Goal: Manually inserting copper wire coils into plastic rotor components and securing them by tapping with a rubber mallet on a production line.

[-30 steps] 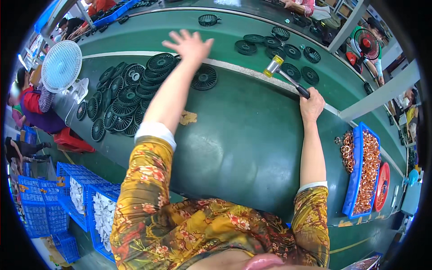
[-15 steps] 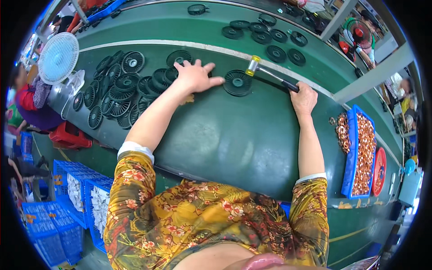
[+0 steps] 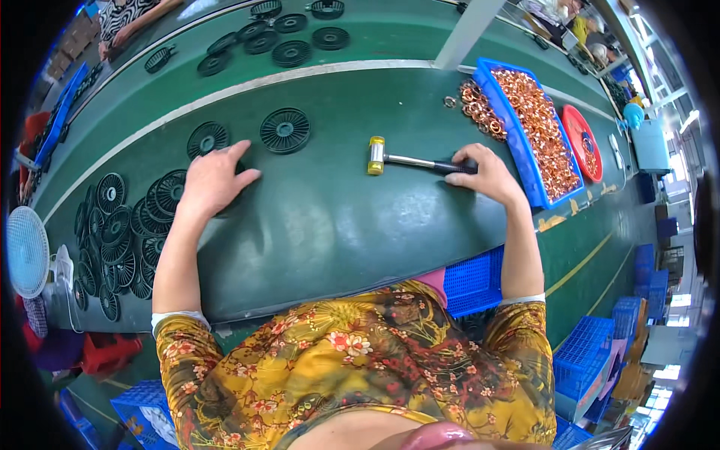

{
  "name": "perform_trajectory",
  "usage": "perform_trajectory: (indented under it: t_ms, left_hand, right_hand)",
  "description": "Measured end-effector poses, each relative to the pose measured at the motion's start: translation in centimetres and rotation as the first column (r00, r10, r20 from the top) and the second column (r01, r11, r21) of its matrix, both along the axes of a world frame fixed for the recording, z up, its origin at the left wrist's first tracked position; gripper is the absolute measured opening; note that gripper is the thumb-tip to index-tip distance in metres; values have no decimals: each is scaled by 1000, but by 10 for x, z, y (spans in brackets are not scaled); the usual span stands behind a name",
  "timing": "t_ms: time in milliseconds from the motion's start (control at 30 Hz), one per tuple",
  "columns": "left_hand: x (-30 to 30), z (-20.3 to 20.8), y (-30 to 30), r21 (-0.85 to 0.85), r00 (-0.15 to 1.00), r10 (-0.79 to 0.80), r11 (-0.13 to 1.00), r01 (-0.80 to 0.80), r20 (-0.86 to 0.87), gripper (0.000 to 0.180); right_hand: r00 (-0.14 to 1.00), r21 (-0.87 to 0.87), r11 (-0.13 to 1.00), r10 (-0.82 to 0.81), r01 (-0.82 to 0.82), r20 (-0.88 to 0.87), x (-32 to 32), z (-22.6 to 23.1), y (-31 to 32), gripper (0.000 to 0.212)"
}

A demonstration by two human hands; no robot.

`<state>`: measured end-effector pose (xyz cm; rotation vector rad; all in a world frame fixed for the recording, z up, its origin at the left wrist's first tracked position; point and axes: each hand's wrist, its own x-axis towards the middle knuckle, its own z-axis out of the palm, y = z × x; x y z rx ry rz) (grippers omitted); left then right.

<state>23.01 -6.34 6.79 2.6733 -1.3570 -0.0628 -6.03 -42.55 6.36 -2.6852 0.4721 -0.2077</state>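
Note:
A small mallet (image 3: 416,160) with yellow striking faces, a metal shaft and a black grip lies on the green worktable (image 3: 337,225). Around the end of its grip, my right hand (image 3: 491,174) is open, thumb and fingers parted on either side of the handle. My left hand (image 3: 214,184) has its fingers spread, with nothing seen in it. Just beyond its fingers lies a round black slatted cover (image 3: 208,140), partly hidden by the hand. Another black slatted cover (image 3: 285,130) lies flat to the right of it.
A heap of black slatted covers (image 3: 116,225) covers the table's left end. At right stand a blue tray (image 3: 517,139) of copper-coloured rings and a red dish (image 3: 581,142), with loose rings (image 3: 480,109) beside them. More covers (image 3: 291,52) lie on the green belt beyond.
The view has swung to the right. My right hand has lowered the mallet to the table and loosened its fingers from the grip. My left hand remains spread near the covers.

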Motion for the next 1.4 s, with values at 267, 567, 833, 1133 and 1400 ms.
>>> perform_trajectory:
  t_ms: [267, 567, 833, 1133, 1400]
  left_hand:
    - [-12, 10, -30, -264, 989, 104, 962, -72, 107, 46]
    - [-9, -52, -77, -266, 982, -152, 947, 178, 117, 60]
    - [-14, -34, -67, -479, 998, 45, 878, -23, 34, 29]
    - [-100, 13, -24, -760, 810, -228, 545, -354, -540, 33]
    - [-158, 1, -40, -635, 523, -369, 537, -555, -768, 37]
  right_hand:
    - [880, -221, 870, -370, 441, 298, 80, -37, -58, 39]
    - [976, 40, 981, -195, 192, 100, 78, -20, 28, 28]
    - [945, -250, 924, -236, 290, 226, 59, -34, 25, 22]
    - [778, 4, 996, 65, -87, 625, 31, 5, 96, 10]
    - [597, -63, 953, 236, -296, 767, 28, 17, 169, 22]
